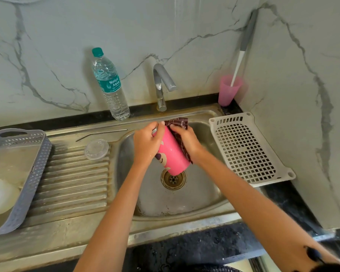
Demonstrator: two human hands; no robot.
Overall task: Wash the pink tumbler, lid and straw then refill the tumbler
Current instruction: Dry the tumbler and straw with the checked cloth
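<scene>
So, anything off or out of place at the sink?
Nothing spilled or broken. Brown staining rings the drain and the back rim of the sink. Lid and straw lie loose on the draining board.

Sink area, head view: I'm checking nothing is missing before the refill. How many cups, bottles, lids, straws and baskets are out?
Cups: 2 (pink tumbler, pink cup)
Bottles: 1 (water bottle)
Lids: 1 (clear lid)
Straws: 1 (metal straw)
Baskets: 2 (grey basket, white basket)
Total: 7

Single head-worn wide-angle view, steeply down, close over the sink (201,199).
</scene>
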